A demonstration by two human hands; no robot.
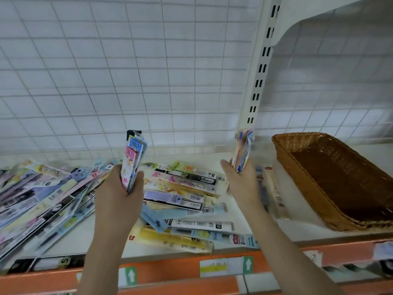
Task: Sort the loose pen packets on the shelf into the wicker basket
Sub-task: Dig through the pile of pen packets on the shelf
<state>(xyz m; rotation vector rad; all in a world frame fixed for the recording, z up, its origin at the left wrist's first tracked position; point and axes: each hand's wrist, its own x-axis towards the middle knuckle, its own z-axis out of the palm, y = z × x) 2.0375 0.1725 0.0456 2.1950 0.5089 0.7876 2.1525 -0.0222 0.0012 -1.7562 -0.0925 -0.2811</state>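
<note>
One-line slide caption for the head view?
Both hands, left and right, hold pen packets upright beside the wicker basket.

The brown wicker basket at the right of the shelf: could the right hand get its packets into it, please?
Probably yes. The right hand holds a small bunch of pen packets upright just left of the brown wicker basket, with nothing between them.

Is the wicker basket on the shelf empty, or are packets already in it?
Empty, as far as visible: the wicker basket shows only bare woven bottom. Its near wall hides a strip of the floor.
</note>
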